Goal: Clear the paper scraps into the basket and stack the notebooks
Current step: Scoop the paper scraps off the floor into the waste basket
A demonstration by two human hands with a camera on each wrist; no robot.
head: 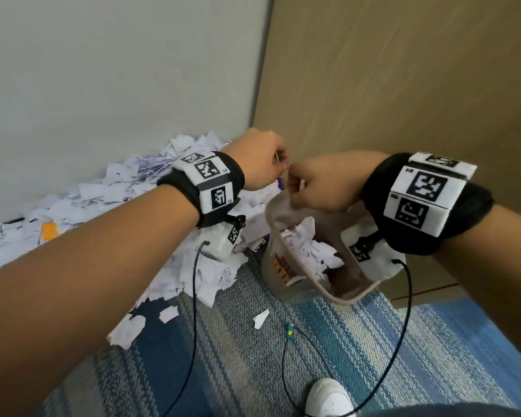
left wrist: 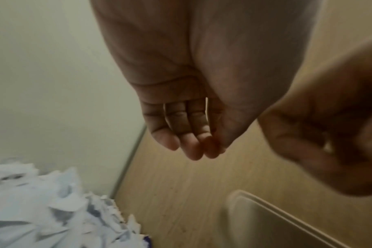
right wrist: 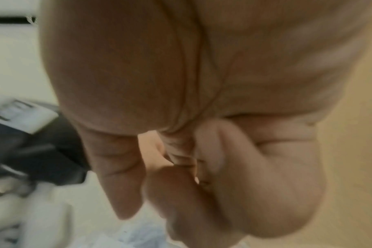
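A beige fabric basket [head: 352, 297] stands on the rug with white paper scraps [head: 307, 248] inside it. A big pile of scraps [head: 103, 194] lies along the wall to its left, and an orange cover [head: 49, 231] shows half buried in it. Both hands hover together above the basket's far rim. My left hand [head: 278, 164] has its thumb pressed to curled fingers on a thin white scrap [left wrist: 206, 104]. My right hand [head: 297, 188] is curled, pinching a small white scrap [right wrist: 196, 180]. The basket's pale rim [left wrist: 265, 206] sits below the left hand [left wrist: 210, 141].
A blue and grey striped rug [head: 373, 341] covers the floor, with a few loose scraps [head: 260, 319] on it. A wood panel [head: 403, 85] rises behind the basket and a white wall [head: 103, 70] behind the pile. My white shoe [head: 328, 398] and wrist cables [head: 194, 296] are near.
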